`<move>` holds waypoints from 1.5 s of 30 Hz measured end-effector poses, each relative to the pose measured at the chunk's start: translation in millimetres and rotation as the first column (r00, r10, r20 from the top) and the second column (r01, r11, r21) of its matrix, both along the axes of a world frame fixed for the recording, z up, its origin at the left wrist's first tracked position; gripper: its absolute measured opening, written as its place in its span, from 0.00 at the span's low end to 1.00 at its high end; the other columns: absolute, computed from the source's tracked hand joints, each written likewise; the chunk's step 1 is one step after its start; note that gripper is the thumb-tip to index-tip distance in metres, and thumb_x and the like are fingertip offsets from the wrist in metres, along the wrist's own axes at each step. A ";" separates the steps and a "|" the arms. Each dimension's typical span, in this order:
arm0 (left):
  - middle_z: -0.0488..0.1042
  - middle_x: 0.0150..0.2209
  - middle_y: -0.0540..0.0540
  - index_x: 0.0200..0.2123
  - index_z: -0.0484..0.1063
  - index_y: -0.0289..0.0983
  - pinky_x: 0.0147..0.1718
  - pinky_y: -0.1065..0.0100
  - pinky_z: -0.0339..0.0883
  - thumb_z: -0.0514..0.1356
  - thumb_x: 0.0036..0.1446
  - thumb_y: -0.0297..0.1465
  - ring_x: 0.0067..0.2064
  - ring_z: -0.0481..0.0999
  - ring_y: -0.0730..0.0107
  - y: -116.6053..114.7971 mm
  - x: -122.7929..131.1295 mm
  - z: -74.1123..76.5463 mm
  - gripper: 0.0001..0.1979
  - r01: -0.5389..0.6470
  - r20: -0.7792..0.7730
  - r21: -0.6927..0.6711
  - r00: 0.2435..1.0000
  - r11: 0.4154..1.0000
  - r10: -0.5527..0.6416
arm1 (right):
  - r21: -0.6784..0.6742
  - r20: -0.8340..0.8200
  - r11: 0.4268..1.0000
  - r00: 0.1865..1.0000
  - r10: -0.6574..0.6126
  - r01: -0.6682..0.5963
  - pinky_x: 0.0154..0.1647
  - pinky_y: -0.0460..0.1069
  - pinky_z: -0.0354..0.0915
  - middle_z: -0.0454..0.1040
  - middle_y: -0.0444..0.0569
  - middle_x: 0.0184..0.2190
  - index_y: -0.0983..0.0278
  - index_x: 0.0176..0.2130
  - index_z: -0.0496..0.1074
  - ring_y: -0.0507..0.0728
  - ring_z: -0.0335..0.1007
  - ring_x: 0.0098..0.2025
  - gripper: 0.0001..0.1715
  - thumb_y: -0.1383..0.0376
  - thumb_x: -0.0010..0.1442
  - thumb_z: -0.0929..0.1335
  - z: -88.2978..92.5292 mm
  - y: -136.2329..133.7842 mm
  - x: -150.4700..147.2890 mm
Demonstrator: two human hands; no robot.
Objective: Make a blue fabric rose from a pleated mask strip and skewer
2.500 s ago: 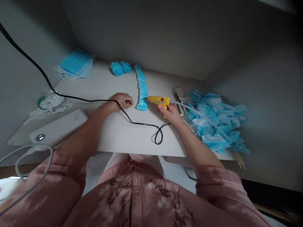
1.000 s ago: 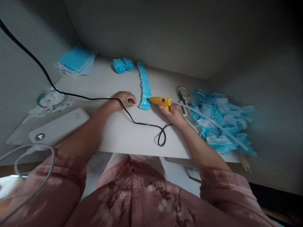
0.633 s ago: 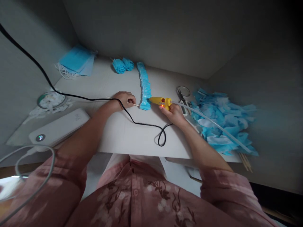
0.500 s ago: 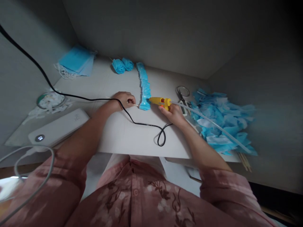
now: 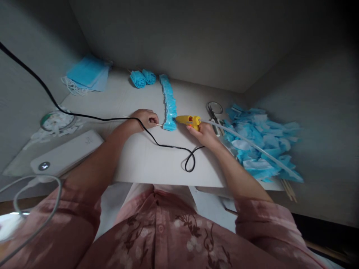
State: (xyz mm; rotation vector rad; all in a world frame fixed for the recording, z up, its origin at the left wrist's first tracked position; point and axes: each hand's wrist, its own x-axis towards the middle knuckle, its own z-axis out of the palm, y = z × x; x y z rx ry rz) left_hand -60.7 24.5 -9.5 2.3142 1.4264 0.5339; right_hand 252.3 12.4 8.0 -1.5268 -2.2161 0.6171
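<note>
My right hand (image 5: pixel 204 133) is wrapped round a yellow glue gun (image 5: pixel 187 120). Its nozzle meets the right edge of a pleated blue strip (image 5: pixel 168 101), near the strip's front end. A long translucent glue stick (image 5: pixel 246 144) sticks out of the back of the gun. My left hand (image 5: pixel 146 118) is closed on a thin wooden stick (image 5: pixel 159 125), whose tip reaches the strip's front left corner. Behind my left hand, two rolled blue flowers (image 5: pixel 142 78) lie beside the strip's far end.
A black cable (image 5: pixel 103 119) crosses my left wrist and loops on the table (image 5: pixel 151 164). Blue scraps (image 5: pixel 260 138) and scissors (image 5: pixel 213 116) lie right. On the left are blue masks (image 5: pixel 86 73), a bowl of white scraps (image 5: pixel 57 120) and a white power bank (image 5: pixel 67 151).
The whole view has shifted slightly. Both hands keep their holds, and the nozzle stays at about the same spot on the strip.
</note>
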 end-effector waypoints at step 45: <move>0.79 0.36 0.49 0.35 0.81 0.40 0.40 0.72 0.65 0.60 0.60 0.34 0.40 0.76 0.69 -0.1 -1.1 1.6 0.09 0.044 -0.051 0.029 0.998 0.999 -0.042 | -0.218 -0.535 0.972 0.822 -0.196 0.089 0.22 0.48 0.56 0.65 0.43 0.17 0.64 0.27 0.76 0.50 0.58 0.20 0.42 0.28 0.48 0.71 -1.8 5.8 2.4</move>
